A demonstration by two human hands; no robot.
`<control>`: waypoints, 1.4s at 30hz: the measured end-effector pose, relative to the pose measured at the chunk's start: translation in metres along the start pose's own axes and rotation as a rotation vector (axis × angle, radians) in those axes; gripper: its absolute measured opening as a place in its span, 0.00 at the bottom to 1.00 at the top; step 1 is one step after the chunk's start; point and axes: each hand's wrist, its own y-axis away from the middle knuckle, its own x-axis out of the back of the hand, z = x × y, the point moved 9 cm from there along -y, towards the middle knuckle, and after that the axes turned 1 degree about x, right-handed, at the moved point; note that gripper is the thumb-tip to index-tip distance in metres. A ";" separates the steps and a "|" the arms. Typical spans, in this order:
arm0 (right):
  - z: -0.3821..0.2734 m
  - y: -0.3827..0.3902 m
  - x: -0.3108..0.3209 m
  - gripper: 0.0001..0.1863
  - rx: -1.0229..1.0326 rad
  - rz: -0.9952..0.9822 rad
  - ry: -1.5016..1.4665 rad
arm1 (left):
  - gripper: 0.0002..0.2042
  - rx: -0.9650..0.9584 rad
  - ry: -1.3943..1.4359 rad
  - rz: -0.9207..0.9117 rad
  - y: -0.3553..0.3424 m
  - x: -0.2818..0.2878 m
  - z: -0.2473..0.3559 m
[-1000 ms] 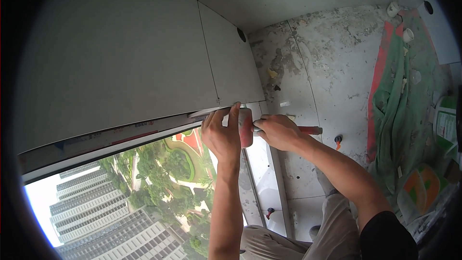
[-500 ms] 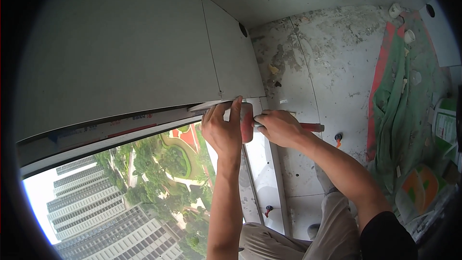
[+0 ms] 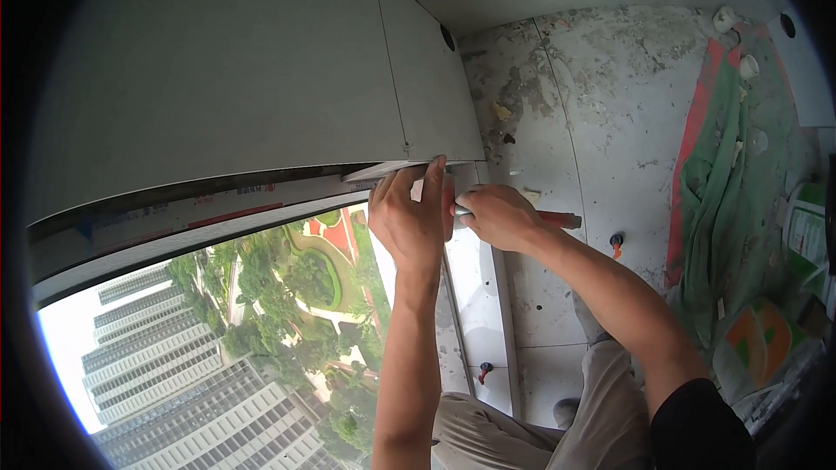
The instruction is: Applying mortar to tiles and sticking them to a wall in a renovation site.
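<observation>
My left hand (image 3: 407, 222) has bent fingers gripping a thin white strip (image 3: 366, 173) at the lower edge of a large grey wall tile (image 3: 244, 70), above the window (image 3: 322, 270). My right hand (image 3: 496, 218) is closed round a mallet (image 3: 448, 224), whose red and grey head is partly hidden behind my left hand. The end of its red handle sticks out to the right. The mallet head is just beside my left hand and below the tile edge; whether it touches the strip I cannot tell.
A dusty tiled surface (image 3: 610, 104) lies to the right, with a green and red cloth (image 3: 723, 183), white fittings (image 3: 749, 66) and printed bags (image 3: 758, 339). Small orange-handled valves (image 3: 616, 244) stick up there. My bent legs (image 3: 601, 383) are at the bottom.
The tile edge, both hands and the mallet sit higher in the picture as the view shifts slightly. The mallet head has become more hidden behind my left hand.
</observation>
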 end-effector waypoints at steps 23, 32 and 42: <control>0.025 0.077 0.031 0.20 0.023 0.068 -0.050 | 0.23 -0.052 0.196 0.343 0.012 0.048 0.009; 0.078 0.145 0.035 0.19 -0.102 0.169 -0.088 | 0.12 -0.111 0.185 0.474 0.009 0.038 0.019; 0.118 0.159 0.018 0.19 -0.332 0.273 -0.216 | 0.12 -0.157 0.170 0.495 0.010 0.039 0.020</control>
